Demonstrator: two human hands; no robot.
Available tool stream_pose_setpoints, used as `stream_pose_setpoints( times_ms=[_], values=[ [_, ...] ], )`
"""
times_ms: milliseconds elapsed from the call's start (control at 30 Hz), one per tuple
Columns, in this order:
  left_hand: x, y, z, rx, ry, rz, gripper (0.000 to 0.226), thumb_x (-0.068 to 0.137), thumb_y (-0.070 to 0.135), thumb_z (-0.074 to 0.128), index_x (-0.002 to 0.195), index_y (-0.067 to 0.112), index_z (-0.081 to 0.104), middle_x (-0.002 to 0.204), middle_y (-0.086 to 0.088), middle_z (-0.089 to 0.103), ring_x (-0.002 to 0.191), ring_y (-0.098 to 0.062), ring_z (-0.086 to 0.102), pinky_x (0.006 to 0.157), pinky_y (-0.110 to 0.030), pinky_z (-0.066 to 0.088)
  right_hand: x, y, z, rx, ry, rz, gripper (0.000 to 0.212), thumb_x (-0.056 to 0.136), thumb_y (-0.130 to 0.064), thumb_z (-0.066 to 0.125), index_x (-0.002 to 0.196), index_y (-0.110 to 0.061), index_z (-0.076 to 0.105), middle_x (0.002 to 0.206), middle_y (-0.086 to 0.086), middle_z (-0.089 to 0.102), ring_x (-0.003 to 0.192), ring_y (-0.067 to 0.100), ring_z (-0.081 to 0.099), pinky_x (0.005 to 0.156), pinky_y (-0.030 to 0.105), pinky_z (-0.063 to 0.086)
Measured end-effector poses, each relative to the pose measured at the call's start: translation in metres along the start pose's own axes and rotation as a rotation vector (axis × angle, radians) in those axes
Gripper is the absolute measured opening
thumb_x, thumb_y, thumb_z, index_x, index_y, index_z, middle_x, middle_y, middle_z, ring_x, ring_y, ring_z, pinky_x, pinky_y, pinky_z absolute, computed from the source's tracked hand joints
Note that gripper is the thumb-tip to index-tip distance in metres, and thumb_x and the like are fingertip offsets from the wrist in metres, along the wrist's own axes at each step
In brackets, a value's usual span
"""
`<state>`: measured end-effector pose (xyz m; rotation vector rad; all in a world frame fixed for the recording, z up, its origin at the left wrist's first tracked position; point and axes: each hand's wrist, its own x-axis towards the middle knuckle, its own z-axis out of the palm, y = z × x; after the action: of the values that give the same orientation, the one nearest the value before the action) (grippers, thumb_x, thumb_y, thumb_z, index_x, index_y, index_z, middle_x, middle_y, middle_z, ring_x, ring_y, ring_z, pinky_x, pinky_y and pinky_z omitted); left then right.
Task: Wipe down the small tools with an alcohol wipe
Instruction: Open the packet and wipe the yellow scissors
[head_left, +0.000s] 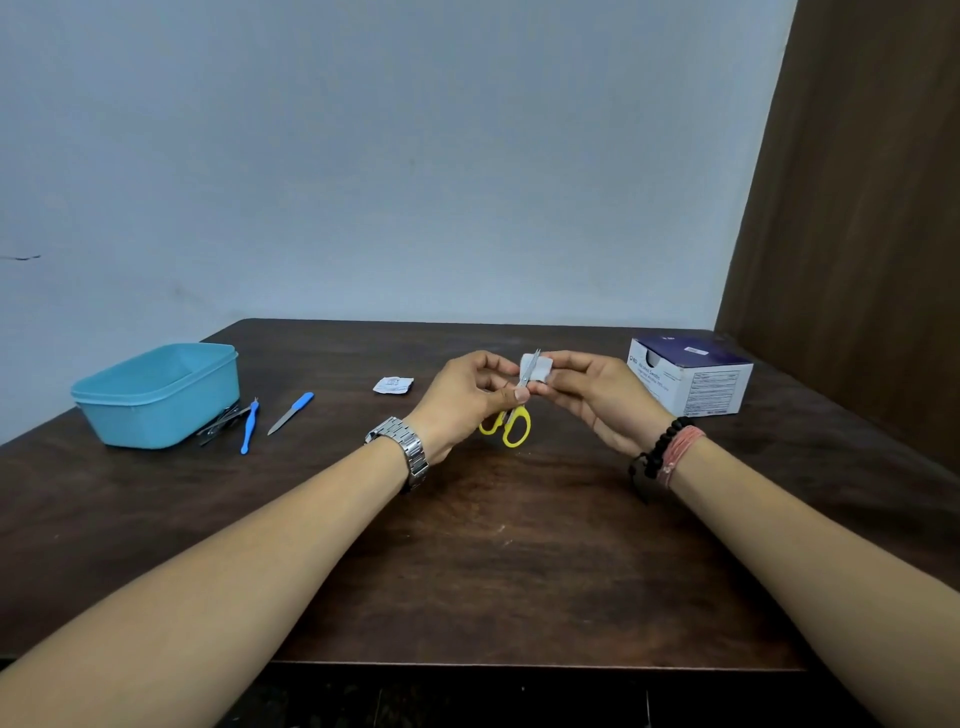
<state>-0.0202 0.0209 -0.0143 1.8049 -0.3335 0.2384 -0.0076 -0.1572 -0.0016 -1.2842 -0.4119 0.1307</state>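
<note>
Hands meet at frame centre above the dark wooden table: the left hand pinches small yellow-handled scissors near the pivot, while the right hand pinches a white alcohol wipe around the blades. Farther left lie 2 blue-handled tools beside a light-blue plastic tub; a white-and-purple swab box sits right.

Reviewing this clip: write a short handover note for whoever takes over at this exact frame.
Left hand grips the yellow-handled scissors near the pivot, blades up.
Right hand pinches the alcohol wipe around the blades.
Done: wipe opened; torn wrapper lies on the table.
Left: finish the scissors, then the blue-handled tools and metal tools beside the blue tub. Wipe box at right.
</note>
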Motion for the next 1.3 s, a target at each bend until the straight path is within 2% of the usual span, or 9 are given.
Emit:
stream_pose_setpoints(
  times_ms=[100,300,467,667,767,900,1033,1133,1300],
  values=[
    [0.000,0.000,0.001,0.004,-0.007,-0.004,0.032,0.080,0.015,0.077,0.107,0.010,0.060,0.077,-0.001,0.072,0.068,-0.011,0.066,0.077,-0.032,0.051,-0.001,0.003,-0.001,-0.036,-0.023,-0.004,0.016,0.088,0.008,0.058,0.096,-0.002,0.068,0.084,0.006,0.073,0.076,0.012,0.070,0.074,0.018,0.056],
    [-0.005,0.001,0.005,0.060,-0.125,-0.025,0.014,0.090,0.026,0.066,0.094,0.012,0.067,0.088,-0.011,0.076,0.075,-0.013,0.065,0.074,-0.025,0.047,0.000,0.004,-0.003,-0.108,-0.013,-0.016,0.008,0.087,0.000,0.062,0.092,-0.002,0.068,0.067,0.002,0.068,0.059,0.007,0.061,0.063,0.017,0.054],
    [-0.008,0.004,0.008,0.197,-0.210,0.008,0.033,0.095,0.036,0.058,0.092,0.005,0.069,0.076,0.000,0.070,0.069,-0.010,0.057,0.058,-0.019,0.045,0.003,0.002,-0.004,-0.096,0.020,-0.041,0.006,0.088,-0.002,0.063,0.091,-0.002,0.068,0.067,0.001,0.065,0.062,0.007,0.059,0.063,0.017,0.053],
    [-0.005,-0.003,0.007,0.319,-0.211,0.090,0.025,0.098,0.036,0.052,0.087,0.018,0.065,0.066,0.010,0.065,0.066,-0.010,0.054,0.067,-0.032,0.045,0.003,0.006,-0.003,-0.117,-0.006,-0.004,0.006,0.089,-0.004,0.062,0.091,-0.002,0.068,0.068,0.004,0.065,0.060,0.009,0.059,0.062,0.018,0.053],
    [-0.006,-0.004,0.009,0.335,-0.209,0.103,0.022,0.099,0.035,0.051,0.084,0.025,0.064,0.064,0.011,0.063,0.061,-0.004,0.052,0.068,-0.029,0.043,0.004,0.004,-0.004,-0.093,0.040,-0.034,0.007,0.090,-0.005,0.062,0.090,-0.005,0.069,0.066,0.000,0.066,0.061,0.007,0.059,0.062,0.017,0.052],
    [-0.007,-0.003,0.010,0.351,-0.201,0.109,0.026,0.099,0.034,0.051,0.084,0.016,0.063,0.064,0.010,0.063,0.060,-0.004,0.051,0.068,-0.029,0.042,0.003,0.005,-0.005,-0.105,0.027,-0.018,0.007,0.089,-0.005,0.063,0.091,-0.004,0.069,0.069,0.002,0.065,0.060,0.007,0.059,0.061,0.017,0.052],
    [-0.010,-0.001,0.010,0.354,-0.187,0.123,0.025,0.099,0.033,0.051,0.076,0.025,0.058,0.063,0.011,0.062,0.059,-0.004,0.050,0.067,-0.029,0.040,0.003,0.004,-0.004,-0.112,0.025,-0.015,0.006,0.089,-0.005,0.063,0.091,-0.003,0.069,0.068,0.001,0.065,0.060,0.007,0.059,0.060,0.017,0.051],
    [-0.009,-0.002,0.011,0.363,-0.180,0.125,0.025,0.098,0.035,0.052,0.079,0.020,0.058,0.064,0.011,0.062,0.059,-0.005,0.048,0.066,-0.030,0.039,0.004,0.002,-0.007,-0.069,0.078,-0.053,0.005,0.089,-0.005,0.062,0.089,-0.004,0.067,0.066,-0.002,0.064,0.061,0.007,0.057,0.059,0.017,0.050],
    [-0.009,-0.002,0.010,0.349,-0.184,0.119,0.026,0.099,0.034,0.051,0.084,0.015,0.062,0.065,0.010,0.062,0.056,0.002,0.047,0.064,-0.025,0.037,0.004,0.007,-0.006,-0.130,-0.010,0.027,0.006,0.089,-0.005,0.063,0.091,-0.001,0.067,0.071,0.005,0.064,0.061,0.009,0.058,0.060,0.017,0.051]
  ],
)
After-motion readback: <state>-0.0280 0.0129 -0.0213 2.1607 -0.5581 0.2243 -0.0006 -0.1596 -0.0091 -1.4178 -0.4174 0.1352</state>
